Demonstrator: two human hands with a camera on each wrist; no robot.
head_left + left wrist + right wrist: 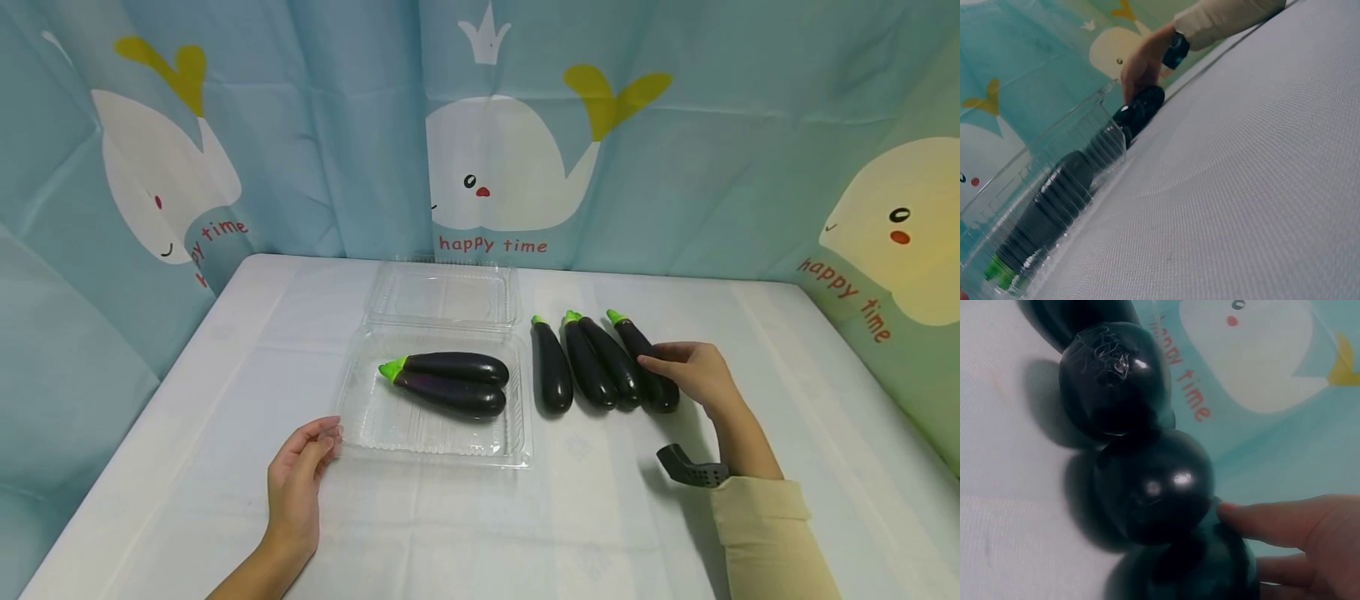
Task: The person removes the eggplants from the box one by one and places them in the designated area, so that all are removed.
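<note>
An open clear plastic clamshell container (375, 425) lies on the table with its lid (442, 296) folded back. Two dark eggplants (457, 367) with green stems rest side by side in its base. At the container's front left corner, my left hand (296, 479) pinches the rim. To the right of the container several more eggplants (552, 371) lie in a row, stems pointing away. My right hand (693, 372) grips the rightmost eggplant (633, 337) between thumb and fingers. In the right wrist view the thumb (1260, 519) presses against that eggplant (1191, 572), beside its neighbour (1154, 487).
A white cloth covers the table (465, 542). Behind it and along both sides hangs a blue-green curtain (337, 125) printed with whales. A dark strap piece (690, 471) sits at my right wrist, by the beige sleeve (765, 533).
</note>
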